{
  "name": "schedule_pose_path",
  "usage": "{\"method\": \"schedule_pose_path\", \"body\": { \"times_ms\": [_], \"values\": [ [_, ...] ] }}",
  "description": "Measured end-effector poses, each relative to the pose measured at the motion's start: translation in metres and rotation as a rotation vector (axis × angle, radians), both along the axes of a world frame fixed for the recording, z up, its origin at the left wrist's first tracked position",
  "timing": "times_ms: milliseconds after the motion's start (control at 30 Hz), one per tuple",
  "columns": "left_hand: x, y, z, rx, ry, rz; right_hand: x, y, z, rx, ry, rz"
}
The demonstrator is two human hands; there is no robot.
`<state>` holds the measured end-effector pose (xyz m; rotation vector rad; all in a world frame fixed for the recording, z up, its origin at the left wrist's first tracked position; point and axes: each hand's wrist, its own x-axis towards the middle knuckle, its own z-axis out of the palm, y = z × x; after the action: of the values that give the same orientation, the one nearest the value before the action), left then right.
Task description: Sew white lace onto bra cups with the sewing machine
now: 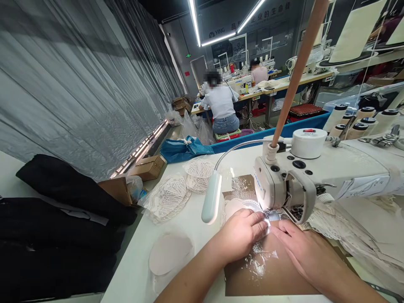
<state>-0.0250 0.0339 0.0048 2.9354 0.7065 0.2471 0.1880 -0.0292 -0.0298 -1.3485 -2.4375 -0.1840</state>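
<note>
My left hand (243,232) presses on a cream fabric piece (235,205) with a lace edge, its fingers bent together beside the needle area of a white sewing machine (273,185). My right hand (304,248) lies to the right of the needle, thumb and fingers stretched out over a shiny brown sheet (252,275). Part of the fabric is hidden under my left hand and the machine head. A small lamp (212,198) on a bendable neck lights the work from the left.
Stacked lace pieces (167,198) and oval cream pads (170,252) lie at left on the white table (132,261). More lace (350,227) is at right. Thread cones (360,122) stand behind the machine, near a brown upright pole (298,75). Two people sit at machines farther back.
</note>
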Motion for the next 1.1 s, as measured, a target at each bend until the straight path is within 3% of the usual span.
{"method": "schedule_pose_path", "body": {
  "times_ms": [200, 633, 1100],
  "values": [
    [-0.002, 0.001, -0.006, 0.013, -0.044, -0.041, -0.001, 0.002, -0.002, -0.003, -0.038, -0.017],
    [-0.001, 0.017, -0.009, -0.011, -0.074, 0.044, 0.005, 0.004, -0.008, -0.061, 0.064, -0.057],
    [-0.001, 0.015, -0.010, 0.056, -0.040, 0.111, 0.009, 0.002, -0.015, -0.129, 0.089, -0.112]
  ]
}}
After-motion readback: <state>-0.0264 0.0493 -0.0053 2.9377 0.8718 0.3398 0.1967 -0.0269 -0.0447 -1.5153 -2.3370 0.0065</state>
